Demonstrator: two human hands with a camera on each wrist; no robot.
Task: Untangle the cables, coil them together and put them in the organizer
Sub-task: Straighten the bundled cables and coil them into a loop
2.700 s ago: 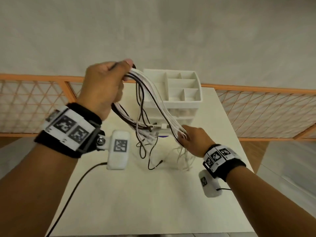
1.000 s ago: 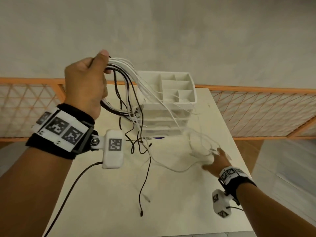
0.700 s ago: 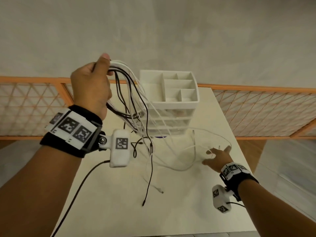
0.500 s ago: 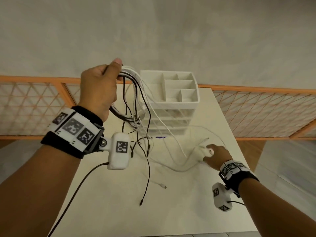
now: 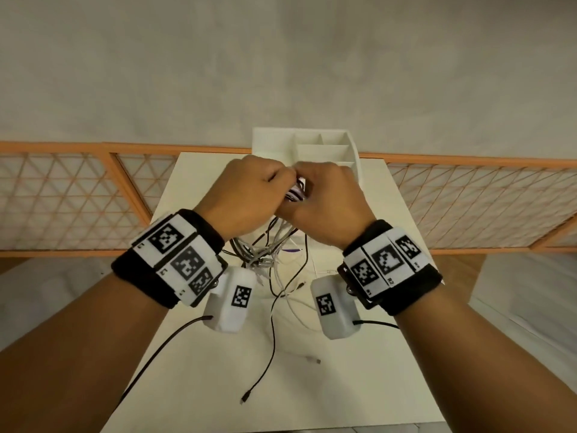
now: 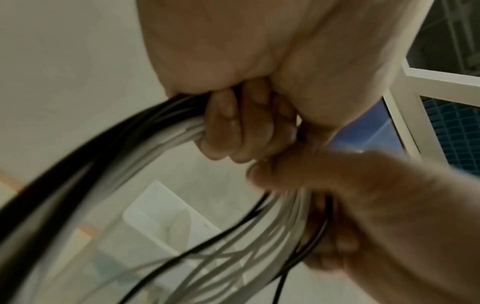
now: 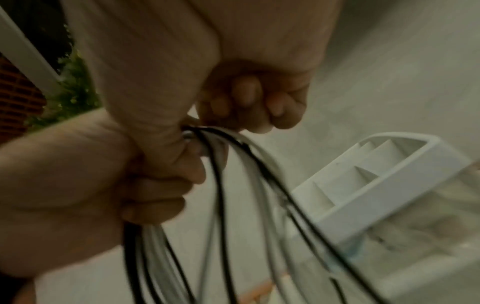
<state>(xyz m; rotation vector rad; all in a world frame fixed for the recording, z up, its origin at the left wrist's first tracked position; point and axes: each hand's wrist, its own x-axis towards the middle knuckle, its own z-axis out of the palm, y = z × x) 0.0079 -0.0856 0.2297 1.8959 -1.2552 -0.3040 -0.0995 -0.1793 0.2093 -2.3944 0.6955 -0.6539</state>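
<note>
Head view: I see my left hand (image 5: 246,190) and right hand (image 5: 327,198) side by side, touching, both curled around the cables (image 5: 271,254) above the surface (image 5: 343,385), in front of the organizer (image 5: 352,145). Loose ends hang down; one black plug lies on the surface.
Left wrist view: my left fingers (image 6: 223,127) wrap the black and white bundle; the right hand grips it just below.
Right wrist view: my right fingers (image 7: 246,98) are curled, cables running under them; the organizer stands beside, its top compartments holding no cable.
</note>
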